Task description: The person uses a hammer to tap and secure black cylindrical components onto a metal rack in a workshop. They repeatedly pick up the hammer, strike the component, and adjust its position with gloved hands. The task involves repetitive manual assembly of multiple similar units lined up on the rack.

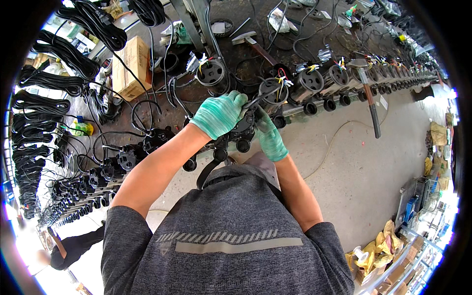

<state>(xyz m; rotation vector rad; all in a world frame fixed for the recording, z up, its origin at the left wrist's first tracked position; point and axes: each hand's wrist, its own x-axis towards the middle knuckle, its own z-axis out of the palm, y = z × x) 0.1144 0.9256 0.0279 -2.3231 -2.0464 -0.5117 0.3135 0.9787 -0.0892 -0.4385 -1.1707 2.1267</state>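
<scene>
My left hand, in a green knit glove, lies curled over a black pump housing at the front edge of a long workbench. My right hand, gloved the same way, grips the same housing from its right side. A black cable runs from between my hands up toward a dark cylindrical motor with coloured wires on top. The housing's underside is hidden by my hands.
A row of similar motors runs along the bench to the right and another row to the left. A hammer lies over the bench edge. A cardboard box, coiled black cables and another person are at left.
</scene>
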